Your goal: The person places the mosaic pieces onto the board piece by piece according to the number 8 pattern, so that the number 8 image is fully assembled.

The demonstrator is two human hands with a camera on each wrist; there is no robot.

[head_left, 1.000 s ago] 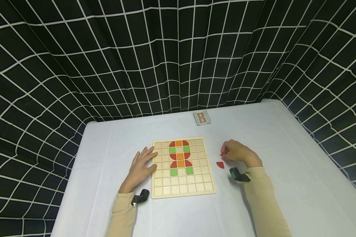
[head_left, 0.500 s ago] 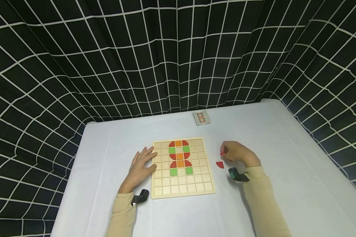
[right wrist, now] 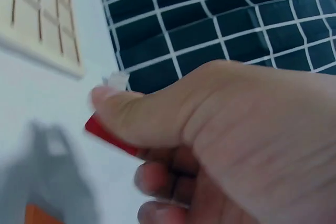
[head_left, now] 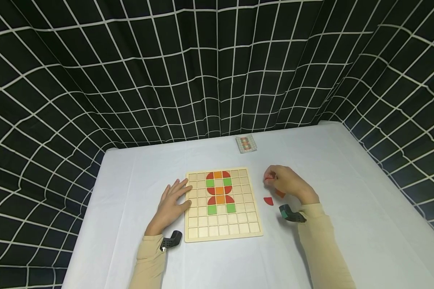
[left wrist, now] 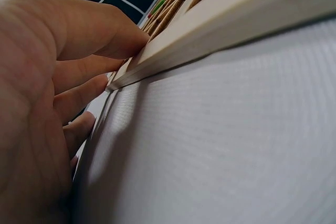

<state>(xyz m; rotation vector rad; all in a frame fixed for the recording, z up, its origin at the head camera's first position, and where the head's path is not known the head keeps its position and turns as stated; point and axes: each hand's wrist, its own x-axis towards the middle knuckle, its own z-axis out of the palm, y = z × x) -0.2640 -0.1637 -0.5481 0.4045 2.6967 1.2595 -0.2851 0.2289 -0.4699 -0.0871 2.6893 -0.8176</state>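
My left hand [head_left: 172, 206] rests with spread fingers along the left edge of a wooden grid board [head_left: 199, 233]. In the left wrist view its thumb [left wrist: 118, 32] touches the board's rim. Red, orange and green tiles fill part of the grid, with an orange tile [head_left: 220, 199] among them. Right of the board, my right hand [head_left: 289, 182] pinches a red tile [right wrist: 109, 136] between thumb and fingers, raised off the cloth. The fingers hide part of its shape. Below that hand lie a red quarter-round tile [head_left: 269, 201] and an orange tile [head_left: 280, 194], partly covered by the hand.
A small stack of pattern cards [head_left: 246, 143] lies near the far edge of the white-covered table [head_left: 217, 265]. Dark curtains [head_left: 188, 72] with a white grid hang behind and at both sides. Each wrist wears a small black camera [head_left: 291, 214].
My right hand has lifted and shifted slightly away and to the left with the red tile, uncovering an orange tile beneath. The left hand has stayed still on the board.
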